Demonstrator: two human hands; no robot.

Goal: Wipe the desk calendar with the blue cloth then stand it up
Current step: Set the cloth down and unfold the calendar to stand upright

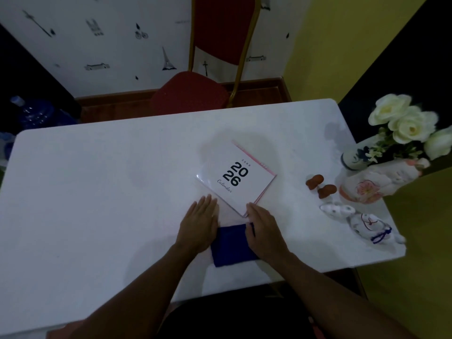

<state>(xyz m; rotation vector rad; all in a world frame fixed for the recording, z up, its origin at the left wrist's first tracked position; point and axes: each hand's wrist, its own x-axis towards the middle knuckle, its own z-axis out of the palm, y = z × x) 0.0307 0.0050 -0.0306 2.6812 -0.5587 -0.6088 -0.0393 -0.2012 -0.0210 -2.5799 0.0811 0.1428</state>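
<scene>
The desk calendar (pixel 236 178) lies flat on the white counter (pixel 97 192), centre frame. Just below it, both hands rest flat on the folded blue cloth (pixel 232 244), left hand (pixel 198 227) and right hand (pixel 265 232), fingers extended, gripping nothing, apparently ready to lift it for wiping.

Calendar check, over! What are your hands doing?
Left hand and right hand flat on blue cloth, nothing gripped. Calendar lying flat, not yet stood up. Nothing in the way.
</scene>
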